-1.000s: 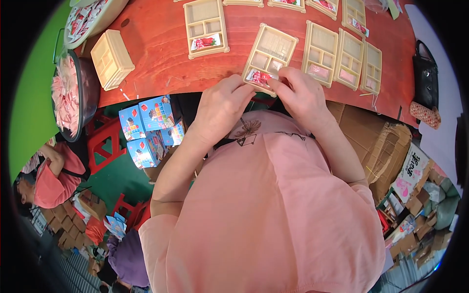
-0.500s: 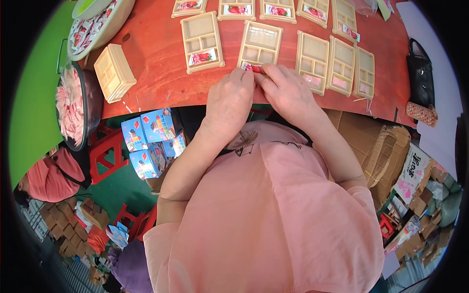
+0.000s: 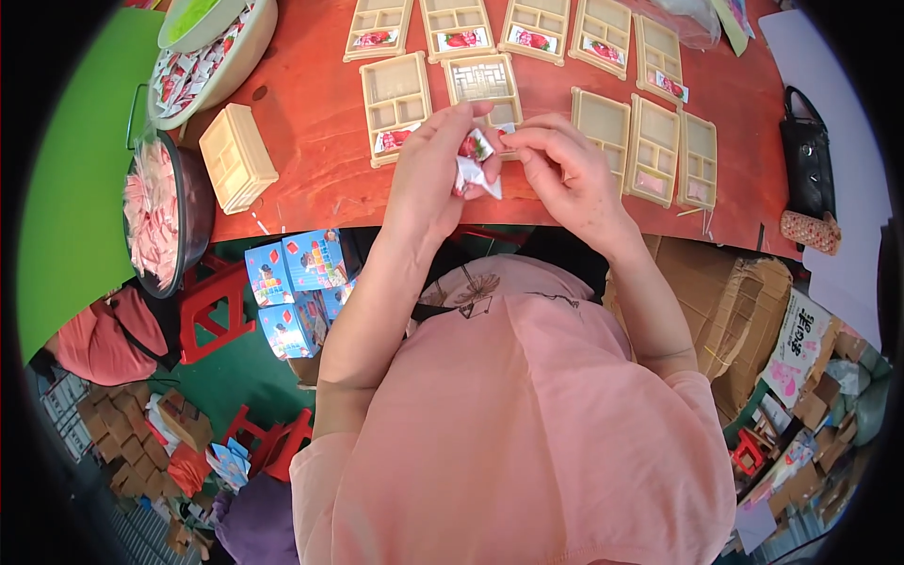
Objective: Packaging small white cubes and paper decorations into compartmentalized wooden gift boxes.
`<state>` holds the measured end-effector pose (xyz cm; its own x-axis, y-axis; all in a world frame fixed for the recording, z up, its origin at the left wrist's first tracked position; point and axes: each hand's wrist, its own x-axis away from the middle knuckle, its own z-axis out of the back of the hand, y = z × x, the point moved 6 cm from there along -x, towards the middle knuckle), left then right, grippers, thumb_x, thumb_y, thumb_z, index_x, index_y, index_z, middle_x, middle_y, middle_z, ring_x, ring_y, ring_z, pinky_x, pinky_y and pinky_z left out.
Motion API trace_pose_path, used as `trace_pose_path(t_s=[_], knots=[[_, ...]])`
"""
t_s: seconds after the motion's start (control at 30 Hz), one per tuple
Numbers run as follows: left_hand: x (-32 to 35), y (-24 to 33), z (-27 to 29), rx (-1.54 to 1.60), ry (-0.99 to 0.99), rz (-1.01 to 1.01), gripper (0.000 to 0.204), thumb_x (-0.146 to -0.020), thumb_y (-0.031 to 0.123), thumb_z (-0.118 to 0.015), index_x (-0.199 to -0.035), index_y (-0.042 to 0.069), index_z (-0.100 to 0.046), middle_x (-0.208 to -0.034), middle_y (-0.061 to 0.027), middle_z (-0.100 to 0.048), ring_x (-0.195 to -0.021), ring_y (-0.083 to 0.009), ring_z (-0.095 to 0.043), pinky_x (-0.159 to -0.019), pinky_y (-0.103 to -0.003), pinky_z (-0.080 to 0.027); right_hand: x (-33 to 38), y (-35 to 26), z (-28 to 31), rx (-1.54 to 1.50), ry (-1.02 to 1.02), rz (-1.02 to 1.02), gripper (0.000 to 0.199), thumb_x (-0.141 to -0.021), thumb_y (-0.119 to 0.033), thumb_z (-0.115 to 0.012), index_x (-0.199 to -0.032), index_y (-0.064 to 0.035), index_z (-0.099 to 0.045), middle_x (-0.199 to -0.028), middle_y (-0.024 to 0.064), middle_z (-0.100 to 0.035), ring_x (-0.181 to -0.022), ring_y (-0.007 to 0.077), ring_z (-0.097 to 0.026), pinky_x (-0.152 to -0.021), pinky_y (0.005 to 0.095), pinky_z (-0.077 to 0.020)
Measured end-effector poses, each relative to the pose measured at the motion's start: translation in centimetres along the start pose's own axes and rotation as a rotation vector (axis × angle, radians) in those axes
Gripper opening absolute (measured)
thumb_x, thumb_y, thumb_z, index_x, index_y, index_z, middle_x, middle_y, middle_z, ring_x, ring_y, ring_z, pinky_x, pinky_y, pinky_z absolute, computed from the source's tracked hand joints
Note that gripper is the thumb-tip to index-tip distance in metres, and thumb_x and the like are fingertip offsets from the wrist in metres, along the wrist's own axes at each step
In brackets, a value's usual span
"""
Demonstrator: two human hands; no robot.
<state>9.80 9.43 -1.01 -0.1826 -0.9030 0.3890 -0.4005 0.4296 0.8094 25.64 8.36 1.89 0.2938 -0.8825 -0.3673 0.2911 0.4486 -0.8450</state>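
Observation:
Raised over the table's near edge, my left hand point(image 3: 431, 174) is curled around several small white-and-red sachets point(image 3: 474, 151) printed with strawberries. My right hand point(image 3: 570, 179) is just to the right, fingers bent and thumb a little apart from the index finger; nothing shows in its grasp. Behind both hands lies a beige compartment tray point(image 3: 483, 80), with a strawberry sachet point(image 3: 506, 129) in its near compartment partly covered by my fingers. Left of it, another beige tray point(image 3: 395, 83) also has a strawberry sachet point(image 3: 391, 141), partly hidden by my left hand.
Several sachet-bearing trays point(image 3: 459, 14) form a far row. More trays point(image 3: 652, 141) lie right, some with pink packets. At left are a tray stack point(image 3: 235, 160), a dark bowl point(image 3: 198, 202) of pink packets and a pale basin point(image 3: 250, 61) of sachets. A black pouch point(image 3: 807, 151) lies far right.
Both hands have come off the tray toward me and drawn apart. Sachets now show in my left palm. The view has shifted, so the trays appear lower.

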Motion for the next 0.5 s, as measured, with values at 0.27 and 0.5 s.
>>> trace_pose_path(t_s=[0.27,0.5], knots=[[-2.1,-1.9,-2.1,0.304,-0.01,0.087,0.042,-0.113,0.038,-0.039,-0.12,0.001,-0.058,-0.093,-0.0109,-0.065,-0.073,-0.0185,-0.062,-0.055,-0.031,-0.049,0.8,-2.9,1.1,0.132,0.004,-0.177,0.017,-0.091,-0.011,-0.075,-0.107,-0.0078,-0.069,-0.098,0.007,-0.061,-0.079,0.0205,-0.065,-0.067,0.032,-0.0525],[-2.3,-3.8,-4.1,0.407,-0.003,0.297,0.05,-0.111,0.048,-0.04,-0.11,0.003,-0.062,-0.095,-0.0112,-0.066,-0.082,-0.0188,-0.064,-0.056,-0.029,-0.05,2.3,0.3,2.7,-0.134,0.048,-0.213,0.011,-0.093,-0.008,-0.073,-0.103,-0.0043,-0.07,-0.095,0.0046,-0.064,-0.084,0.0157,-0.064,-0.071,0.0284,-0.0501]])
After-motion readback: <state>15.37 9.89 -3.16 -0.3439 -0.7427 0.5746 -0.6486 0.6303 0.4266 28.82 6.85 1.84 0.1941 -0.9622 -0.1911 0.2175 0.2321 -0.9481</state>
